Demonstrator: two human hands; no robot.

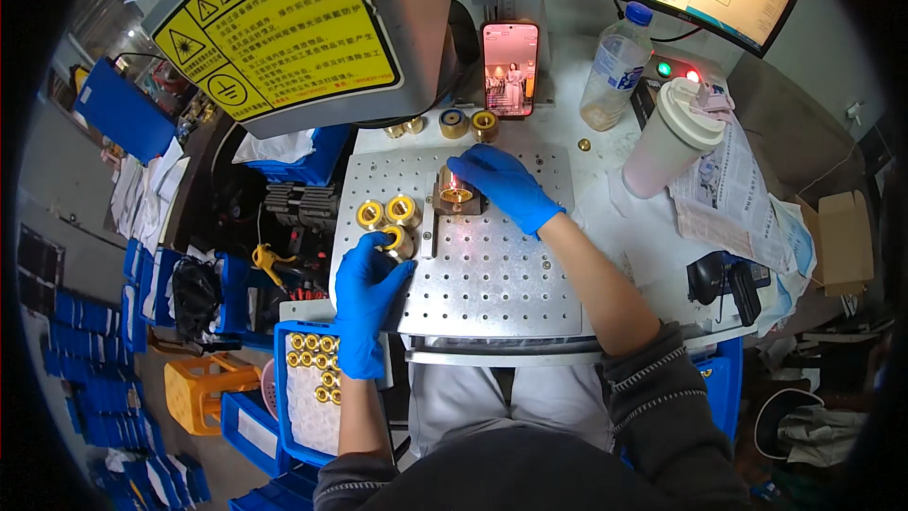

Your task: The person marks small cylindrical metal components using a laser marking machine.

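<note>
My left hand (364, 295), in a blue glove, has its thumb and fingers round a short brass ring fitting (401, 244) at the left part of a perforated metal plate (492, 293). Two more brass fittings (370, 215) with yellow rims stand just beyond it. My right hand (506, 187), also gloved in blue, reaches in from the right. Its fingertips close on the upper side of another brass fitting (456, 191), which sits against a small dark block on the plate. Reddish light falls on that fitting. A narrow metal bar (428, 232) lies between the two hands.
A large machine housing with a yellow label (284, 33) overhangs the far left. Beyond the plate stand a phone (510, 71), a bottle (615, 76) and a white cup (672, 142). A blue tray (295, 426) with several small brass parts lies near left.
</note>
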